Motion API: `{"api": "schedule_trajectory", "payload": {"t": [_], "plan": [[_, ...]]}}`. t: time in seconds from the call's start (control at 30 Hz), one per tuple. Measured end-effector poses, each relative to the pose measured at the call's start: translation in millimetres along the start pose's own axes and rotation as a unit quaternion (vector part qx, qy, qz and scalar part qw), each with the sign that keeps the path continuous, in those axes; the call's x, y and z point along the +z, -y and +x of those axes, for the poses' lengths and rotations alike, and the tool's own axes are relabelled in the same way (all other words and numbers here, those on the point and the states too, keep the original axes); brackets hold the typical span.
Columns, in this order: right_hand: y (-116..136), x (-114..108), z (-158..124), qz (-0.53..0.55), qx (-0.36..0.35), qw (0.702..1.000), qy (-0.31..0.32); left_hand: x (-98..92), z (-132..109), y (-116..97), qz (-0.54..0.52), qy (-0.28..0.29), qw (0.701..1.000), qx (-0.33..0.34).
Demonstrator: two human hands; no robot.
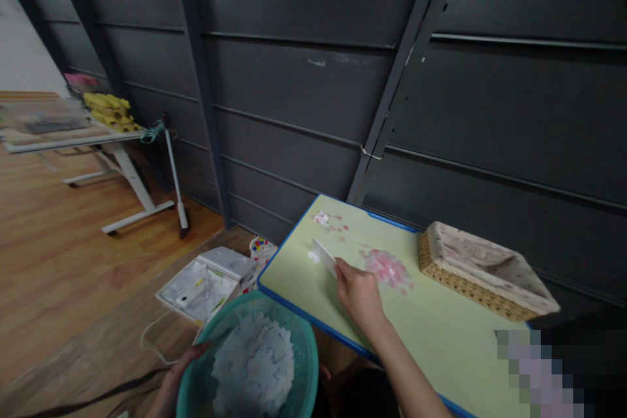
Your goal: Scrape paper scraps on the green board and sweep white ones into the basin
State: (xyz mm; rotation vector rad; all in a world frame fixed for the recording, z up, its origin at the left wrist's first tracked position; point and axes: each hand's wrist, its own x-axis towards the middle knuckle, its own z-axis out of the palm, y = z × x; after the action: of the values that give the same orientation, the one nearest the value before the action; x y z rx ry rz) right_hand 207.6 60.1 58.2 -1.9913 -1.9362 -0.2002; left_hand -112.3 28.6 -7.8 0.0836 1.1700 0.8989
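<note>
My right hand (360,294) is closed on a flat white card-like scraper (324,255), held above the pale yellow tabletop (441,333). Just beyond its edge lies a small white dab (313,257) on the table. My left hand (179,372) grips the left rim of a teal plastic basket (307,359), held beside the table's blue front edge. Inside the basket is a crumbly greyish-white mass (257,366), whose material I cannot make out. A pink and white floral print (386,269) shows to the right of my right hand.
A woven basket with a cloth lining (484,294) stands at the table's far right. Behind rises a dark panelled wall (284,78). A white box-like item (196,290) with a cord lies left of the table. Further left, a wheeled table (73,142) bears yellow egg-carton-like stacks (110,110).
</note>
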Motion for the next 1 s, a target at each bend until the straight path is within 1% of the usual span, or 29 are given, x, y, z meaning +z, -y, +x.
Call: {"api": "schedule_trajectory", "payload": {"t": [0.07,0.17,0.27,0.37,0.43,0.5,0.57,0.67,0.73,0.9,1.0], "plan": [[-3,-2,-3,0.025,-0.007,0.999,-0.025,2.7,-1,-1,-0.012,0.003,1.000,0.002],[-8,-3,4,0.026,0.013,0.998,-0.047,7.4,-3,-1,-0.033,0.033,0.999,-0.006],[-8,1,14,0.014,0.018,1.000,-0.020,14.0,-5,-2,-0.019,0.039,0.999,0.006],[-6,6,13,0.022,-0.010,1.000,0.001,20.8,-8,-1,0.018,0.033,0.999,0.025],[-5,9,4,0.044,-0.041,0.998,-0.006,23.5,-10,0,0.027,0.034,0.999,0.030],[-5,9,-8,0.080,-0.078,0.993,-0.023,24.7,-11,1,0.026,0.040,0.999,0.020],[-4,7,-22,0.120,-0.116,0.985,-0.042,25.6,-12,2,0.029,0.054,0.998,-0.003],[-2,2,-40,0.167,-0.154,0.972,-0.056,28.3,-13,4,0.027,0.071,0.997,-0.002],[2,-3,-49,0.191,-0.164,0.966,-0.053,31.0,-14,6,0.025,0.074,0.997,0.012],[13,-16,-61,0.236,-0.176,0.955,-0.015,34.7,-15,11,0.035,0.079,0.995,0.050],[14,-18,-62,0.264,-0.160,0.951,-0.027,33.8,-14,13,0.032,0.079,0.995,0.058]]}}
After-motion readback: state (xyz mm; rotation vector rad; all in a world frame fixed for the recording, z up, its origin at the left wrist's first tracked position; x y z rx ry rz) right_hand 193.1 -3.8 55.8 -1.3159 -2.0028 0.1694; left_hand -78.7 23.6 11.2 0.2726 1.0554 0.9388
